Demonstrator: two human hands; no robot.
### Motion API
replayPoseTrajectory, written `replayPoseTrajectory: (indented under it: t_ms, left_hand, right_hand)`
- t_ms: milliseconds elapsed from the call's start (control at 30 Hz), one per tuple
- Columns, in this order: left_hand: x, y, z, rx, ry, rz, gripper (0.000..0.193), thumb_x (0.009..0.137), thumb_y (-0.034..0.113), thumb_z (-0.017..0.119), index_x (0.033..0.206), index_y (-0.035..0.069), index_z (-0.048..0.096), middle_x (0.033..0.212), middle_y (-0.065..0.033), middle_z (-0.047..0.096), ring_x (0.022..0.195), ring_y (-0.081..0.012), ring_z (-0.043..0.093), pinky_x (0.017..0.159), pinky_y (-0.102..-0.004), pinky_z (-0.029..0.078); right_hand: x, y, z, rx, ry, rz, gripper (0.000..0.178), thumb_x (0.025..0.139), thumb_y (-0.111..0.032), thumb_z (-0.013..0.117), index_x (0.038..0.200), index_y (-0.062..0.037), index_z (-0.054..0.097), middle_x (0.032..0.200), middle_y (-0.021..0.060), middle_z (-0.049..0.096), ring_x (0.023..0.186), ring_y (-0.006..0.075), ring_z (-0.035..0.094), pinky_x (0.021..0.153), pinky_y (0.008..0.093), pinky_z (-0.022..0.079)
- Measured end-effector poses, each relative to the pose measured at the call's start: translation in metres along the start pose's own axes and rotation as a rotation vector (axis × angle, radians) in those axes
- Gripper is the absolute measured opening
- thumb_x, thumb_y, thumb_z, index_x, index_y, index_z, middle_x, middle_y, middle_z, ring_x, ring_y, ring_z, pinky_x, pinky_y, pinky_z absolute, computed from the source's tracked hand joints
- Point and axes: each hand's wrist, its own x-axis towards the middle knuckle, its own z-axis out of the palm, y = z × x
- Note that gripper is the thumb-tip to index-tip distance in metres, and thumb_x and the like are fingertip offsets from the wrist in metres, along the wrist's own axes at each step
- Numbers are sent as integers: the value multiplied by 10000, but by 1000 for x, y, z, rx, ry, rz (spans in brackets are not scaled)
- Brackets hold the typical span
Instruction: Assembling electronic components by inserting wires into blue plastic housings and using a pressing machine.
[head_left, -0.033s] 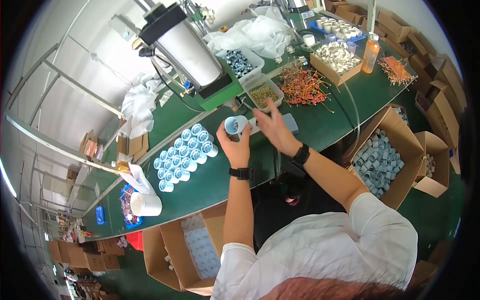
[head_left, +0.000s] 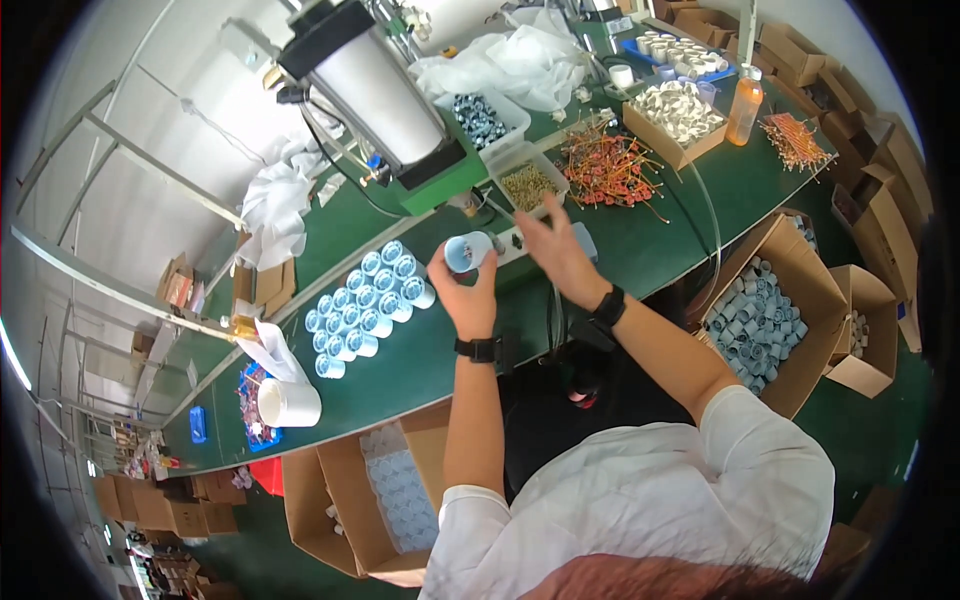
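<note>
Head view: my left hand (head_left: 465, 295) grasps a small blue-and-white cylindrical cap (head_left: 467, 251), open end toward me, raised above the green workbench (head_left: 440, 350). My right hand (head_left: 556, 247) is unclenched, fingers spread, just right of the cap and holding nothing I can see. Left of the cap, a cluster of finished caps (head_left: 365, 305) stands on the bench; behind it sits the tray of small brass parts (head_left: 528, 185). Risk: the two-finger grip is shallow, so a bump from the right hand could drop the cap into the cluster.
</note>
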Motion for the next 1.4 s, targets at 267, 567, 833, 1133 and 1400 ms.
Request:
replayPoseTrajectory:
  t_ms: [267,567,833,1133,1400]
  left_hand:
    - [-94,-58,-250,-241,389,-83,281,947,74,663,1209,-2,592,1135,-112,656,1023,-243,632,952,-406,526]
    - [-324,-237,-466,473,531,-511,492,839,334,740,1189,11,616,1211,-179,637,1122,-318,635,970,-457,520]
    - [-589,-150,-470,889,523,-1244,617,808,418,784,1226,-5,619,1246,-224,641,1154,-322,633,994,-464,519]
    - [-710,-39,-487,1069,924,-2064,589,784,481,744,1182,60,639,1225,-170,663,1108,-320,680,907,-479,559]
    - [-556,-13,-569,1687,1361,-864,269,877,313,759,917,53,703,985,-183,708,942,-355,674,826,-461,560]
  right_hand:
    - [-29,-89,-144,-617,351,10,473,1101,-405,469,1394,-38,514,1040,75,671,959,151,635,832,261,488]
    - [-3,-160,-189,-1360,292,140,315,962,-85,654,1257,-15,568,1007,82,695,956,179,685,857,320,549]
    - [26,-151,-227,-1891,100,29,349,937,-219,709,1217,-39,603,1023,138,665,948,288,668,848,399,534]
    - [86,-147,-388,-1825,-103,151,470,986,-301,716,1360,-39,608,1236,119,716,1160,212,675,988,326,515]
    - [54,-167,-341,-1580,65,238,399,994,-243,691,1310,-4,644,1133,82,707,1041,162,673,908,299,532]
